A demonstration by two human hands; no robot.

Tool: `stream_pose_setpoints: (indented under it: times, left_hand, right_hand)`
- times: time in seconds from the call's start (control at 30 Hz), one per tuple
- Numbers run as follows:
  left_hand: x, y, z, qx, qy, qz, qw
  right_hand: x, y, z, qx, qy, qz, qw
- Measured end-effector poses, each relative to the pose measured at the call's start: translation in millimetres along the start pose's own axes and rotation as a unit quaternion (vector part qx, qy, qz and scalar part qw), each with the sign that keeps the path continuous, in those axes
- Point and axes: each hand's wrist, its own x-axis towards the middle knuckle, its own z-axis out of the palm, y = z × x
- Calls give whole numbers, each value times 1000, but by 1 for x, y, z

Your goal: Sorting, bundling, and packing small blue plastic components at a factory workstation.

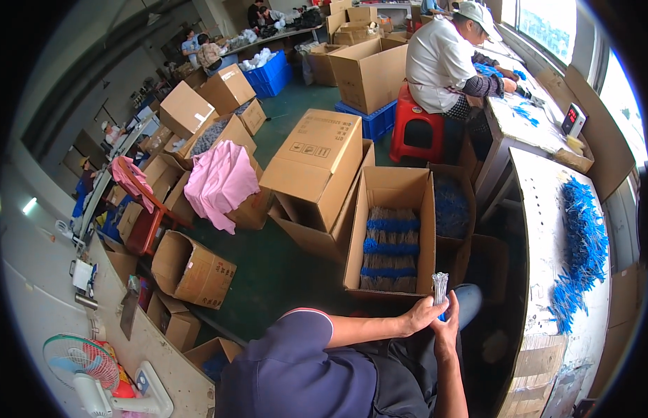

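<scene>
Both my hands are closed around a bundle of thin strands (440, 284), held upright over my lap. Its pale grey ends stick up above my fingers, and a bit of blue shows lower down between the hands. My left hand (421, 315) wraps it from the left, my right hand (447, 322) from the right; the fingers partly hide one another. Just beyond stands an open cardboard box (355, 259), packed with rows of similar grey and blue bundles (391, 246). On the white table (543, 279) to my right lies a loose heap of blue strands (582, 244).
Behind the packed box sits another box (449, 174) with blue strands. A co-worker (442, 63) on a red stool (416, 129) handles blue strands at a table. Large cartons (313, 157) and a pink cloth (221, 180) stand ahead left. A fan (80, 362) is at lower left.
</scene>
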Motion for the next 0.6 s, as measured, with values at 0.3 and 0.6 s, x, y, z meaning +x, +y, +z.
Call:
stream_pose_setpoints:
  times: [0.3, 0.6]
  left_hand:
    - [17, -17, -10, 38, 40, -12, 998]
    - [17, -32, -4, 251, 150, 77, 953]
  right_hand:
    - [-1, 27, 3, -67, -36, -50, 996]
    - [1, 32, 2, -92, -39, -82, 992]
